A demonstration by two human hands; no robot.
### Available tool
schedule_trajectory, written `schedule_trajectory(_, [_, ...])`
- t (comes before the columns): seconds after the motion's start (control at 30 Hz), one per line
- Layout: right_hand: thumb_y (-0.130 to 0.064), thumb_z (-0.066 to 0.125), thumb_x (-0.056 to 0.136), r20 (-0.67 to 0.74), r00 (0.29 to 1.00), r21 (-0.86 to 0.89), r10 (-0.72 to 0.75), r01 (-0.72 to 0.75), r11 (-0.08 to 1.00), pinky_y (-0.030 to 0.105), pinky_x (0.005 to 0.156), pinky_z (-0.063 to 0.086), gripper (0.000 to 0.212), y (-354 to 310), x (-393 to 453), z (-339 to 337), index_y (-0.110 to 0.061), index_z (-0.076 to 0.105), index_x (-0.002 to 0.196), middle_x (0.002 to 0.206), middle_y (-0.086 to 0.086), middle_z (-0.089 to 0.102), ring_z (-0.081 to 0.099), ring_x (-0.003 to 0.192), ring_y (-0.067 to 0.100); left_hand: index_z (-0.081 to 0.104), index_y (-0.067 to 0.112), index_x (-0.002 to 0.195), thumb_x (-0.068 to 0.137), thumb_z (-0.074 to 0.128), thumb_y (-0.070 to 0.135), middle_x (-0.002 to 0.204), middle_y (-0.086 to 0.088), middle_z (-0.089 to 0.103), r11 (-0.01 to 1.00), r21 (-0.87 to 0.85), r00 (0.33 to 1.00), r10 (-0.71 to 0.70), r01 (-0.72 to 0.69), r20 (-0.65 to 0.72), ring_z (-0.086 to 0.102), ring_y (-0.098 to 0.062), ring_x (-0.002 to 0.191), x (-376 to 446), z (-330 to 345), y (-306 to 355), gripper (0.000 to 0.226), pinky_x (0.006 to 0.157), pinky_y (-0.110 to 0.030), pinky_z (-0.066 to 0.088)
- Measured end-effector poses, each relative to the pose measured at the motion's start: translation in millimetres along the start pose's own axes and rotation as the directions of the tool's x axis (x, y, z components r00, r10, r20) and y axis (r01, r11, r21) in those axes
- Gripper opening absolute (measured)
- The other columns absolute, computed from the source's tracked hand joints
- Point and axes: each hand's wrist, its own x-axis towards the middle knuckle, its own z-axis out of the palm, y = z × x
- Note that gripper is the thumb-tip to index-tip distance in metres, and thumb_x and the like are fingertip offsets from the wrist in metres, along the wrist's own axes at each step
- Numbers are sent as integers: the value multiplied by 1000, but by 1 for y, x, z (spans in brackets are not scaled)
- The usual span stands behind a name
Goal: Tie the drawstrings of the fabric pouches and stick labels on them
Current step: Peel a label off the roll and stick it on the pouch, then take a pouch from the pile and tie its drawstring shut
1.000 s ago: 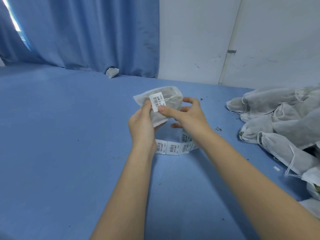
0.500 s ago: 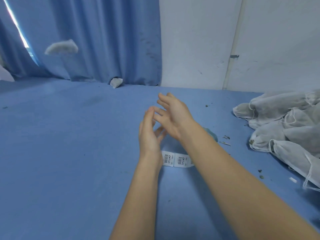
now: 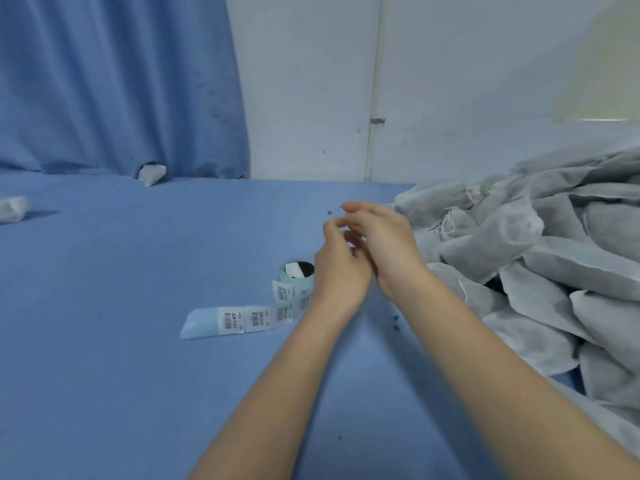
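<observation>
Head view: we hold our left hand and right hand together above the blue table, fingers loosely curled, each grip on nothing. Just left of the left hand sits the label roll, its strip trailing farther left. Right of the hands lies the heap of white pouches. Far left of the roll lie two lone pouches.
</observation>
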Motion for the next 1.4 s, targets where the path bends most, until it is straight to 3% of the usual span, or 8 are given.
schedule_trajectory(0.13, [4, 52, 87, -93, 996, -97, -6, -3, 995, 19, 59, 47, 25, -7, 7, -49, -16, 65, 78, 74, 2, 58, 53, 64, 10, 39, 5, 125, 92, 48, 12, 126, -8, 54, 950, 291, 967, -171, 111, 189, 52, -26, 113, 11, 46, -9, 36, 72, -25, 35])
schedule_trajectory(0.27, [3, 53, 88, -98, 994, -93, 36, -46, 995, 16, 55, 47, 22, -9, 12, -75, -13, 64, 79, 76, 4, 59, 53, 64, 13, 41, 0, 123, 98, 44, 21, 122, -18, 57, 859, 504, 950, -226, 89, 218, 50, -34, 116, 23, 70, -22, 33, 88, -34, 38])
schedule_trajectory(0.4, [3, 53, 84, -88, 994, -221, 60, -78, 972, 30, 57, 43, 26, 3, 15, -82, -14, 62, 67, 63, 4, 54, 50, 59, 20, 58, 6, 104, 93, 49, 19, 102, -10, 64, 920, 365, 968, -209, 146, 140, 56, -28, 101, 27, 72, -18, 19, 80, -32, 42])
schedule_trajectory(0.6, [-29, 53, 91, -22, 1000, -286, -3, -3, 958, 33, 65, 46, 28, 10, 11, -75, -12, 63, 71, 73, 10, 63, 59, 69, 22, 60, 20, 95, 83, 62, 21, 89, 7, 64, 992, 123, 993, 55, -42, -109, 58, -14, 85, 8, 48, 17, 12, 70, -20, 37])
schedule_trajectory(0.83, [-31, 54, 96, 1, 987, -203, -162, 158, 966, 20, 62, 49, 28, -11, 0, -77, -14, 68, 79, 73, 2, 66, 60, 65, 11, 68, 18, 108, 85, 57, 6, 100, 1, 67, 897, 202, 917, 398, -393, 18, 56, -18, 91, -23, 20, 39, 28, 80, -19, 36])
schedule_trajectory(1.13, [-46, 51, 94, 184, 962, -362, -200, 255, 896, 28, 64, 38, 50, -23, -21, -92, -6, 57, 65, 62, 6, 46, 42, 61, 14, 36, 11, 142, 74, 56, 7, 129, -7, 51, 443, 642, 746, 582, -625, 325, 44, -26, 120, -26, -7, 47, 71, 106, -30, 15])
schedule_trajectory(1.27, [-63, 39, 87, 205, 944, -602, -260, 331, 726, 20, 61, 40, 57, -23, -27, -97, -22, 64, 56, 57, 1, 59, 52, 56, 9, 35, 16, 138, 83, 50, 11, 113, -5, 56, 516, 669, 822, 502, -535, 270, 51, -28, 102, -31, -5, 42, 57, 82, -33, 33])
schedule_trajectory(1.4, [-38, 49, 95, 259, 913, -791, -315, 388, 474, 12, 59, 37, 31, -23, -29, -106, -24, 61, 70, 58, -6, 54, 51, 60, 3, 38, 21, 134, 81, 53, 22, 106, -4, 55, 589, 669, 879, 421, -454, 225, 53, -28, 98, -34, -3, 32, 55, 75, -32, 33])
